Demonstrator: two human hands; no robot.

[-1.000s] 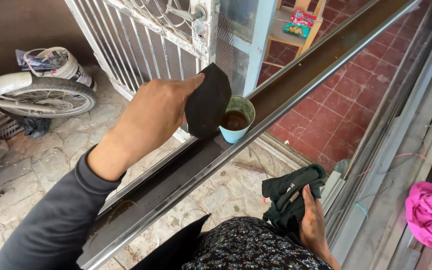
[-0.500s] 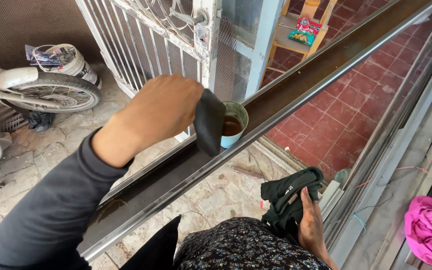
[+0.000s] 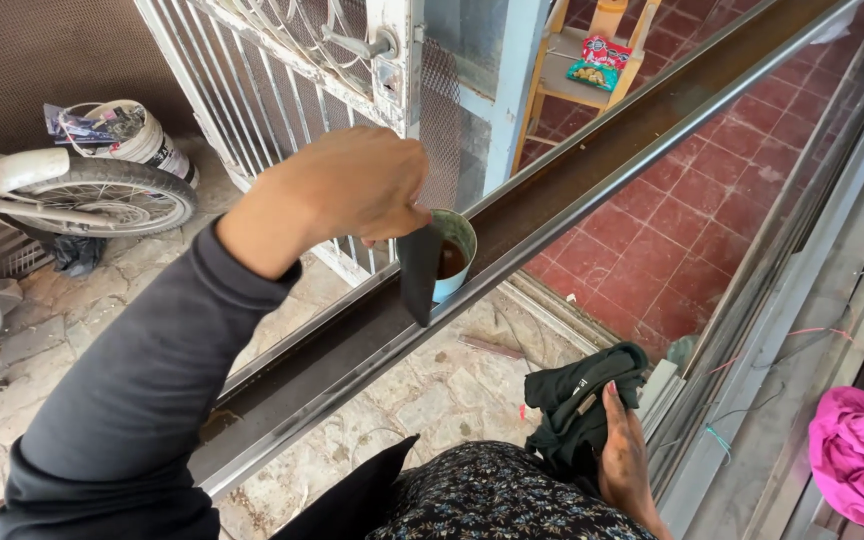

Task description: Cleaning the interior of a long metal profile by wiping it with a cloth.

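Head view, left to right. One white bucket stood at far left behind one bicycle wheel, with a crumpled printed wrapper on top. One white metal gate rose behind the left hand. Left-hand fingers were pressed together, pinching one dark pad that hung down against the long metal channel. One pale blue cup of brown liquid sat just beside the pad, touching the channel's edge. Two small packets, one red and one green, lay on a wooden stool beyond. Red tiled floor lay open right of the channel. Right hand rested low, fingers flat against one dark green cloth. One pink cloth lay at the right edge.
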